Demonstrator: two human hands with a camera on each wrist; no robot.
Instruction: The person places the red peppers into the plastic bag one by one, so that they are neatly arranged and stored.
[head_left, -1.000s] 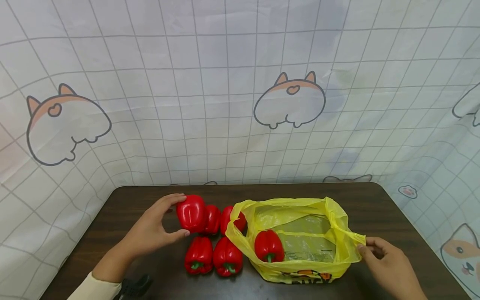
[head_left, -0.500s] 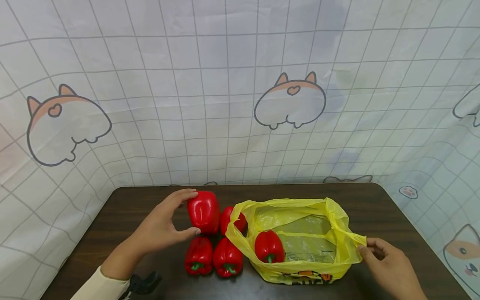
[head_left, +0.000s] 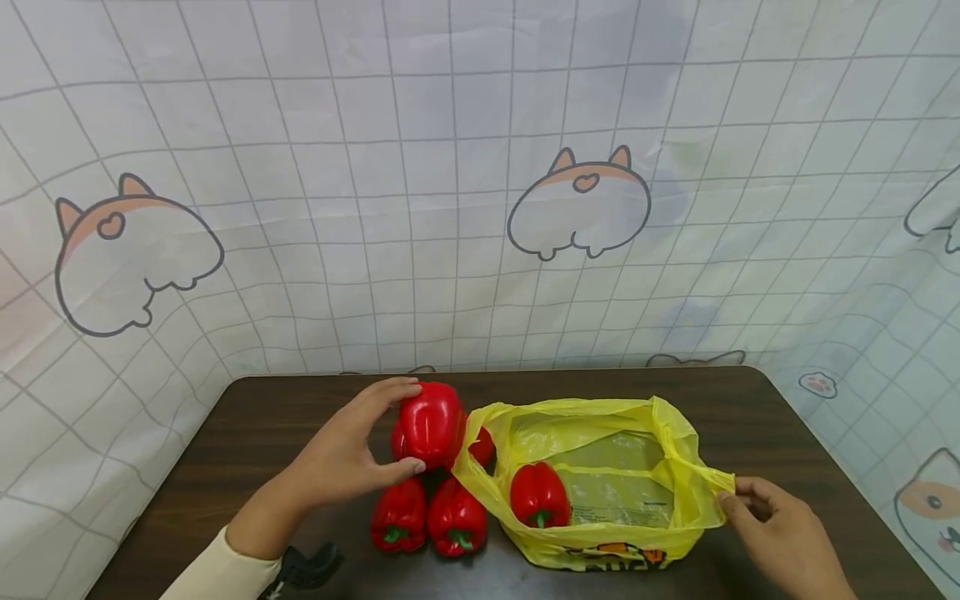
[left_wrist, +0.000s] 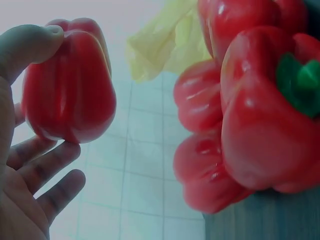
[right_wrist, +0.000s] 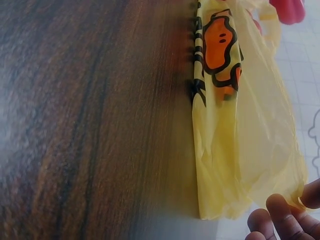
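Note:
My left hand (head_left: 341, 457) grips a red bell pepper (head_left: 432, 425) between thumb and fingers, raised over the other peppers just left of the bag. In the left wrist view that pepper (left_wrist: 70, 85) is held apart from the loose ones. With thumb and fingers my right hand (head_left: 783, 529) pinches the right edge of a yellow plastic bag (head_left: 600, 542), whose mouth gapes wide. One red pepper (head_left: 539, 495) lies inside the bag's left part. The right wrist view has the bag's side (right_wrist: 220, 150) with an orange print, and my fingertips (right_wrist: 280, 210) at its edge.
Several loose red peppers stand left of the bag, two of them in front (head_left: 399, 515), others partly hidden behind the held one. The dark wooden table (head_left: 247, 442) backs onto a white gridded cloth (head_left: 420, 208) with animal drawings. A black strap (head_left: 311, 567) is by my left wrist.
My left hand has carried the pepper rightward, from the left end of the pepper group towards the bag. My right hand keeps its pinch on the bag and has hardly moved.

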